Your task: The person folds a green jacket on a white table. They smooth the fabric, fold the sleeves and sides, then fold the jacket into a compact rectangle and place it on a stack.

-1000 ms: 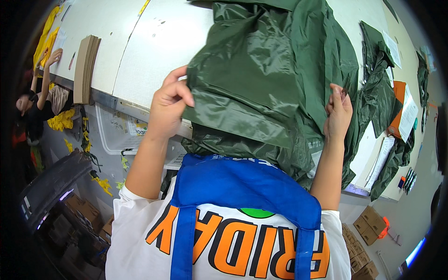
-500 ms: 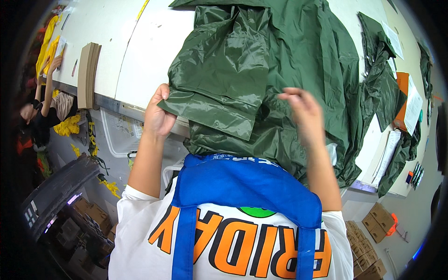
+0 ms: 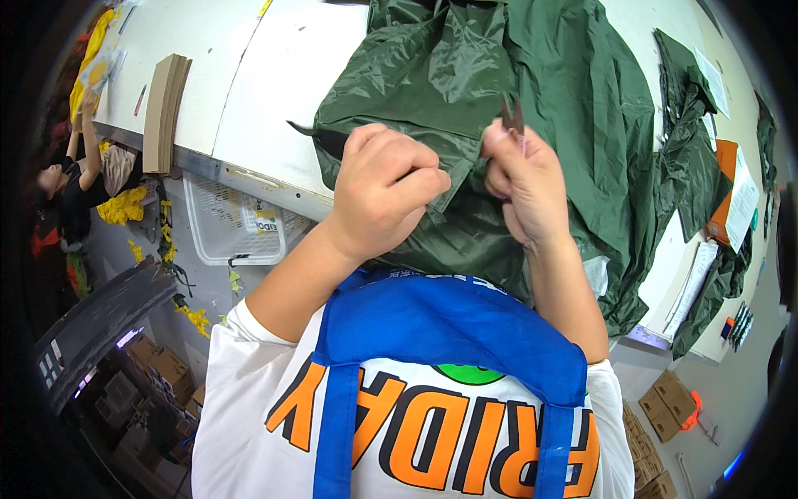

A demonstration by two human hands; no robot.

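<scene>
A dark green, shiny waterproof garment (image 3: pixel 573 108) spreads in folds over the white table (image 3: pixel 274 91) and hangs over its near edge towards my blue apron (image 3: pixel 432 320). My left hand (image 3: pixel 384 190) is closed on the edge of the garment's flap, with the fingers curled over it. Just to the right, my right hand (image 3: pixel 532 187) grips a small pair of thread snips (image 3: pixel 512 118), their dark pointed blades directed away from me. The blades are over the cloth; I cannot tell whether they touch it.
On the left of the table lies a stack of brown cardboard strips (image 3: pixel 165 112). Below the edge sits a white plastic basket (image 3: pixel 237 224). Another person (image 3: pixel 91 158) works at far left with yellow material. At right are more green pieces (image 3: pixel 690 158), papers (image 3: pixel 740 200) and an orange folder (image 3: pixel 720 191).
My left hand has moved right and inward along the flap, which is now bunched. My right hand has come closer, and the snips in it now show clearly.
</scene>
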